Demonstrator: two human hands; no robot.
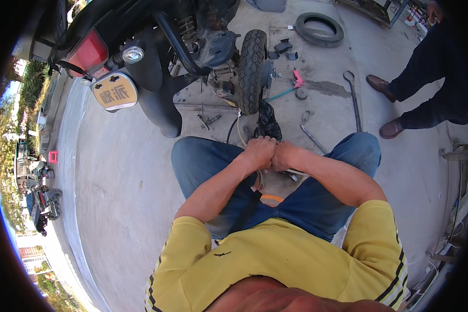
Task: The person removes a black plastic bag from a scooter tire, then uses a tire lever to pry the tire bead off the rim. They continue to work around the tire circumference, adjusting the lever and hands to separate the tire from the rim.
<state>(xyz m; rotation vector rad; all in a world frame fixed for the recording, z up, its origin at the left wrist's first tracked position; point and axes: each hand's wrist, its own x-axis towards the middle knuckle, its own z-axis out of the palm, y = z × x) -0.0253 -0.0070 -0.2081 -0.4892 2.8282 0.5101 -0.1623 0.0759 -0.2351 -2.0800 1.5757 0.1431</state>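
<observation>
Between my knees, my left hand point(261, 151) and my right hand point(285, 155) are pressed together, fingers curled. Both are closed over the near end of a shiny black crumpled piece, like a plastic bag point(268, 124). Its lower end and my fingertips are hidden under the hands. Just beyond it stands a wheel with a treaded black tyre point(251, 73), upright beside the rear of a black motorbike or scooter point(156, 73). A pale hose point(239, 130) curves down next to the plastic. Below my right hand, a thin light-coloured rod end point(298, 172) shows.
A loose tyre point(320, 29) lies at the far right, near dark block-like pieces point(283, 47). A pink-handled air tool point(297, 78) and a long wrench point(353, 99) lie on the concrete. At the right stands another person point(418, 78). A cross-shaped tool point(208, 122) lies left of the wheel.
</observation>
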